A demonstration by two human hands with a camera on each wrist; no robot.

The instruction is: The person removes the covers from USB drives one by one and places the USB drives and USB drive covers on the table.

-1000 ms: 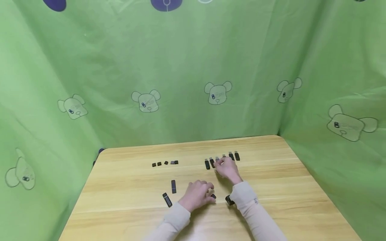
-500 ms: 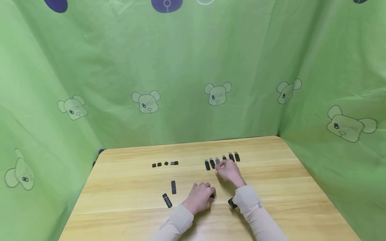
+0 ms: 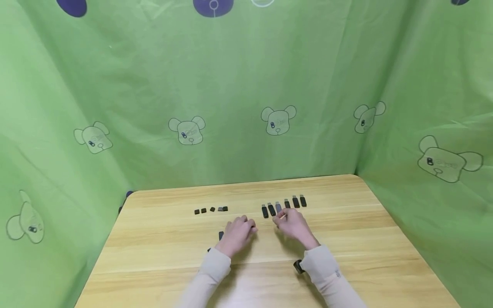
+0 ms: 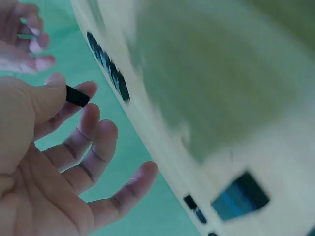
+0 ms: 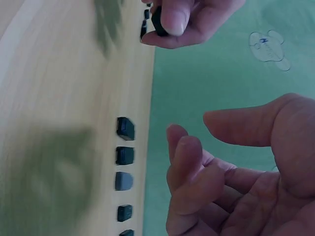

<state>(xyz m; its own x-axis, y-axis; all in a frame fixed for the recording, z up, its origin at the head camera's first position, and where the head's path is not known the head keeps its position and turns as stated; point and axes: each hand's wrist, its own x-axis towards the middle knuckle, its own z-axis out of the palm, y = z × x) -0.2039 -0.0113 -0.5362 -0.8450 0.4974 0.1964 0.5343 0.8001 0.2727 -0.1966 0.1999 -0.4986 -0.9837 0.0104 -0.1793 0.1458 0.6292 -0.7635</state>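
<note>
My left hand is raised over the middle of the table, pinching a small black USB stick cap between thumb and index finger; its other fingers are spread. My right hand hovers just in front of a row of uncapped USB sticks, its thumb apart from the loosely bent fingers and nothing between them. That row includes a black stick, a grey stick and several more black ones, connectors pointing away. Two capped USB sticks are partly hidden behind my left hand and sleeve; one shows in the left wrist view.
Several small black caps, such as this cap, lie in a line at the back left of the wooden table. A green curtain with bear drawings surrounds the far and side edges. A black device sits at my right wrist.
My left hand has picked up the cap from the front middle and moved it up and to the left. The right hand has drawn back slightly from the row of sticks.
</note>
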